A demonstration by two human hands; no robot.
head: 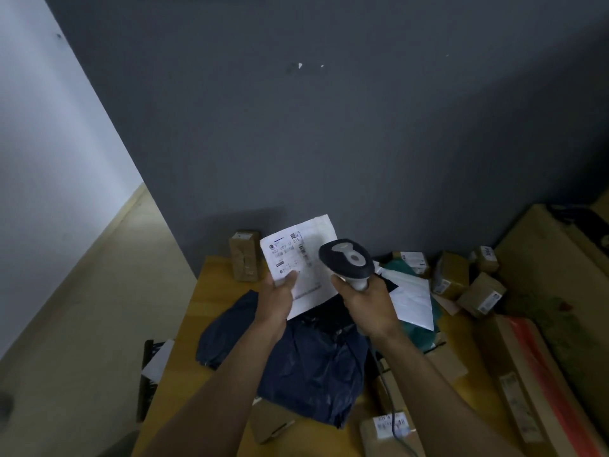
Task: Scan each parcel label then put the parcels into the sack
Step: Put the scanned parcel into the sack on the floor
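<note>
A: Scanning or bagging right now?

B: Scanning, pretty sure. Got the parcel (321, 230) pinched in the left hand (278, 300) by its near left edge, with the thumb on top and the label (287, 255) facing up. Held up over the far end of the sack (306, 364). Got the scanner (347, 258) gripped in the right hand (365, 306), fingers curled round the handle, with the head over the parcel's right side, just right of the label.

A: And next?

B: Probably calls for swinging the scanner head left onto the barcode, or tilting the parcel toward it. Can't tell about any trigger press. Then down into the sack, lying crumpled on the table (211, 291) right under both hands. Can't make out its mouth, so might need opening first.

A: Much left after that?

B: Loads, going by the boxes (449, 275) piled far right, plus another white mailer (412, 295) just right of the scanner.
</note>
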